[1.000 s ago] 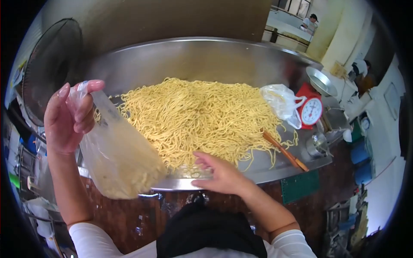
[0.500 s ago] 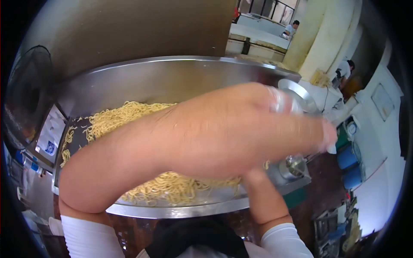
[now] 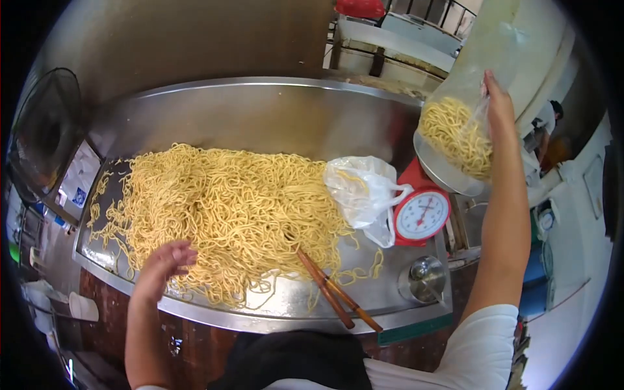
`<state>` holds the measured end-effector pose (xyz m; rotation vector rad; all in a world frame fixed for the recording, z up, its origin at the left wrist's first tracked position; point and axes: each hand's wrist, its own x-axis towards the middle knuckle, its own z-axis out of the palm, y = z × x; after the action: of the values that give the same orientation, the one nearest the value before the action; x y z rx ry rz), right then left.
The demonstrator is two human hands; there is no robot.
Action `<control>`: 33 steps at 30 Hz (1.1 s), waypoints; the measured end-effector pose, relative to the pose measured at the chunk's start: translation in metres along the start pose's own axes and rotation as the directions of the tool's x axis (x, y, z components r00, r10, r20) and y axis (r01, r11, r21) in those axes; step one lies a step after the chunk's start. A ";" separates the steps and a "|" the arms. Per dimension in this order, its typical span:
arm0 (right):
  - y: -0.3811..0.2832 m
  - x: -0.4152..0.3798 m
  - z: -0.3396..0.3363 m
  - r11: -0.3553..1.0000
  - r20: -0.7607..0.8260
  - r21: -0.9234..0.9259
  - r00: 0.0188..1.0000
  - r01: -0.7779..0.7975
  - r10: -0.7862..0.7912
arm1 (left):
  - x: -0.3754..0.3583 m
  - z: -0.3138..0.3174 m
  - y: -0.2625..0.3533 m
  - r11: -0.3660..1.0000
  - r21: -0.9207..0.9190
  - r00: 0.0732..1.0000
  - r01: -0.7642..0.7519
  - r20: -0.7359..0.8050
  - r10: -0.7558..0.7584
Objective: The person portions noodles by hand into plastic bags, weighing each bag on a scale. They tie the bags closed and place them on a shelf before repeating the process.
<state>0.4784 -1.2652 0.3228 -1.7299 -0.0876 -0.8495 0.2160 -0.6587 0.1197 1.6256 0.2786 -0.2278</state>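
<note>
My right hand (image 3: 499, 107) is closed on the upper part of a clear plastic bag of yellow noodles (image 3: 455, 133). The bag overlaps the round metal pan (image 3: 432, 159) of a red dial scale (image 3: 422, 215). At the near left edge of a wide heap of loose noodles (image 3: 240, 208), my left hand (image 3: 166, 265) is empty, its fingers apart. Two long wooden sticks (image 3: 331, 289) lean with their tips in the noodles and their ends over the near rim. Between heap and scale lies a white plastic bag (image 3: 364, 195).
The noodles lie on a steel table (image 3: 273, 322) with a raised back panel. A metal pot (image 3: 426, 279) stands at its right end. A fan (image 3: 49, 136) is at far left, a white tub (image 3: 83, 307) below it. Another person (image 3: 546, 123) is at far right.
The right hand has gone up and right, now showing with the bag of noodles at the scale. The left arm, which stretched across to the right, has drawn back to the heap's left side.
</note>
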 end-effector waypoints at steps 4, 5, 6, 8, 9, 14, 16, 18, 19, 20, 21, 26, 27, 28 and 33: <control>0.058 0.014 -0.025 0.969 0.037 -0.208 0.989 -0.132 0.143 | -0.020 0.013 -0.047 0.986 0.074 0.988 0.150 -0.045 -0.147; 0.074 0.012 -0.030 0.923 0.031 -0.329 0.975 -0.199 0.221 | -0.020 0.015 -0.053 0.970 0.143 0.981 0.194 -0.058 -0.188; 0.085 0.007 -0.030 0.922 0.037 -0.329 0.973 -0.205 0.229 | -0.019 0.011 -0.066 0.968 0.144 0.979 0.203 -0.063 -0.196; 0.103 -0.007 -0.035 0.938 -0.031 -0.286 0.980 -0.196 0.195 | -0.017 0.000 -0.091 0.950 0.302 0.996 0.079 -0.072 -0.060; 0.103 -0.011 -0.040 0.937 -0.035 -0.284 0.978 -0.206 0.205 | -0.016 -0.001 -0.082 0.870 0.478 0.991 0.116 -0.116 -0.069; 0.035 -0.054 -0.050 0.822 0.201 -0.532 0.973 0.203 -0.110 | -0.011 -0.013 -0.080 0.684 0.714 0.959 0.149 -0.273 0.076; 0.032 -0.071 -0.055 0.779 0.085 -0.543 0.944 0.313 -0.319 | -0.008 -0.027 -0.100 0.685 0.718 0.921 0.126 -0.341 0.189; 0.012 -0.102 -0.039 0.836 -0.046 -0.418 0.910 0.356 -0.411 | -0.009 -0.031 -0.106 0.653 0.742 0.895 0.151 -0.382 0.228; 0.000 -0.127 -0.019 0.897 -0.121 -0.214 0.901 0.386 -0.416 | -0.009 -0.033 -0.108 0.614 0.775 0.882 0.147 -0.384 0.272; -0.002 -0.148 -0.004 0.905 -0.114 -0.183 0.906 0.384 -0.407 | -0.007 -0.038 -0.112 0.611 0.772 0.871 0.176 -0.411 0.269; -0.005 -0.167 0.009 0.913 -0.021 -0.139 0.921 0.383 -0.389 | -0.003 -0.042 -0.118 0.604 0.779 0.847 0.167 -0.427 0.317; -0.024 -0.260 0.123 0.985 0.618 -0.067 0.781 0.162 -0.086 | 0.022 -0.055 -0.098 0.569 0.813 0.823 0.122 -0.403 0.400; -0.022 -0.283 0.143 0.984 0.738 -0.130 0.675 0.119 0.016 | 0.036 -0.058 -0.100 0.496 0.860 0.811 0.117 -0.371 0.452; -0.004 -0.302 0.156 0.967 0.860 -0.181 0.505 0.180 0.067 | 0.056 -0.057 -0.103 0.422 0.901 0.802 0.097 -0.322 0.503; 0.071 -0.391 0.146 0.528 0.657 -0.753 0.397 0.394 0.641 | 0.196 -0.167 -0.230 0.291 0.926 0.896 0.239 -0.326 0.302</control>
<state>0.2952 -1.0239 0.0272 -2.9731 -0.2895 0.5612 0.3257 -0.4689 -0.1471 2.9684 0.5242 0.0799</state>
